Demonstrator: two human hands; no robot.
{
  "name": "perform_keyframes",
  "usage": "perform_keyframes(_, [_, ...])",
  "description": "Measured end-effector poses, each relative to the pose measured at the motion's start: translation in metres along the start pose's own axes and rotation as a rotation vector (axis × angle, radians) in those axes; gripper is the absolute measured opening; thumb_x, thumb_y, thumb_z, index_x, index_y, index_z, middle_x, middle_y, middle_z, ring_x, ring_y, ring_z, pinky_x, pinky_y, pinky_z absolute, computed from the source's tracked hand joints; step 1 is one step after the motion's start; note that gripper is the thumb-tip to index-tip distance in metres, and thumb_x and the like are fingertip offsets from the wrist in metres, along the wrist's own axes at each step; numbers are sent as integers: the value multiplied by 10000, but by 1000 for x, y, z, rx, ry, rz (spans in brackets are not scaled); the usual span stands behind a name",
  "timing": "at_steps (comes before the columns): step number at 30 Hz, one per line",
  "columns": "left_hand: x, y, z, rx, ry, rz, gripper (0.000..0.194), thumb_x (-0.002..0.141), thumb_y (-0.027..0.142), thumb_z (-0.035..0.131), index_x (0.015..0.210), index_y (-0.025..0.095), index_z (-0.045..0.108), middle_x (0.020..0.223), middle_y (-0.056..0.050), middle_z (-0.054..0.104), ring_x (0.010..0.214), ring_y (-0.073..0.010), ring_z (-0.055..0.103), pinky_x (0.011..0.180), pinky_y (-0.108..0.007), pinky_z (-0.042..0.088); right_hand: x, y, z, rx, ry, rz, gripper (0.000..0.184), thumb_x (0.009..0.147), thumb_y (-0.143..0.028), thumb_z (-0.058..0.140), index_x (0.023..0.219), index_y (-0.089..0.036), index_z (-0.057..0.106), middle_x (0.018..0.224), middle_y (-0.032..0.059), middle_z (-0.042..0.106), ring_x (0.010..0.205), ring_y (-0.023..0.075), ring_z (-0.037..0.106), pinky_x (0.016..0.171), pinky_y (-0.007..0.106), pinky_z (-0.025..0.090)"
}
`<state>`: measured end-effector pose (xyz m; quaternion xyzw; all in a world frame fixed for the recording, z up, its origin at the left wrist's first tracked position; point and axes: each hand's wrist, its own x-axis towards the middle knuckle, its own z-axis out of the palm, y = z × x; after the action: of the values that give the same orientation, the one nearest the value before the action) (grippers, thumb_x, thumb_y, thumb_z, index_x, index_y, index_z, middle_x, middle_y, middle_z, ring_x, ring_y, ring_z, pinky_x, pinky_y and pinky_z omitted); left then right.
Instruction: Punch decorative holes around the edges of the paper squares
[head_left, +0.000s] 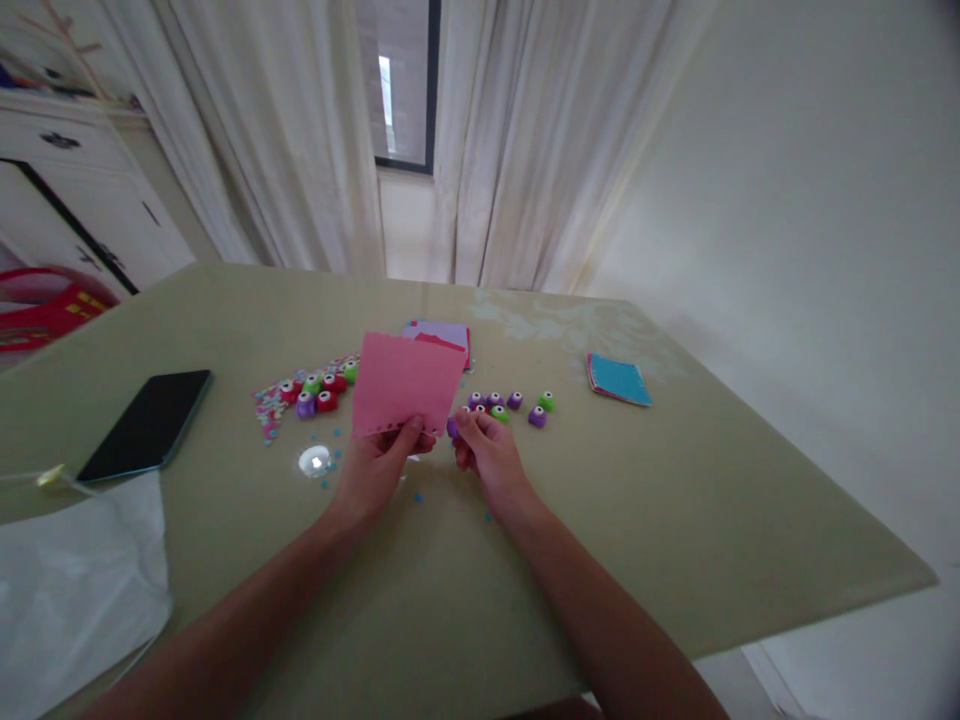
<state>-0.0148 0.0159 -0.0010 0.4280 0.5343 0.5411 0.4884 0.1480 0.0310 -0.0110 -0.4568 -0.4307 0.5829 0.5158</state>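
- Pale curtains (510, 150) across the top of the frame, greenish table (675, 500) below.
- Lower left: white bag-looking thing (75, 590), with a dark phone (146, 425) just above it.
- Left of center: confetti (266, 410) right by some big-eyed little figures (327, 400) in red, green and purple. One bump from the left arm and those bits could scatter, I reckon.
- Below them, a shiny round spot (314, 461) — can't tell if it's a disc or glare.
- Middle: left hand (375, 465) has the pink sheet (409, 380) pinched at its lower edge, right where the holes are. Tug too hard and that edge could rip. Paper stack (450, 332) sits behind it, partly hidden.
- Just right of that: right hand (491, 455), fingertips bunched together near the sheet's corner. Purple shows beside them — can't tell if it's gripped. More figures (537, 417) are close behind, so a careless knuckle could tip one.
- Right of center: blue-topped stack (620, 380), well apart from both hands, slightly uneven.
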Motion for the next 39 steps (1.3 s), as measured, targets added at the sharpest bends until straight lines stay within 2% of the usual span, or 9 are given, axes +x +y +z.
perform_keyframes(5, [-3,2,0,44,-49,-10,570,700,691,836,875,150,789,816,-108,829,770,-274,802,751,-376,660,-3,-5,4,-14,-12,-10,672,658,-835,823,711,-203,600,606,-38,557,486,95,422,481,261,284])
perform_keyframes(14, [-3,5,-3,100,-26,-11,566,742,699,799,884,151,787,869,-143,839,835,-313,824,801,-415,668,-4,-7,3,-19,1,-42,636,723,-815,793,712,-216,579,604,-47,503,508,103,376,499,273,281])
perform_keyframes(22, [-2,2,-3,84,-31,-22,600,716,725,810,884,150,785,874,-148,840,838,-320,821,811,-424,663,-3,-8,2,-42,3,-41,647,704,-821,805,706,-215,578,587,-53,479,501,102,368,492,269,256])
perform_keyframes(33, [-2,0,-5,124,-42,7,555,789,681,782,936,146,807,912,-152,845,862,-322,823,812,-416,657,-5,-9,1,-54,6,-53,608,735,-774,822,720,-214,585,579,-62,454,503,100,348,495,271,241])
perform_keyframes(39, [-2,-1,-5,142,-39,20,574,780,702,770,931,149,814,895,-153,843,845,-323,822,804,-423,660,-5,-10,1,-61,8,-52,600,736,-773,820,729,-217,595,563,-69,431,511,105,324,496,276,219])
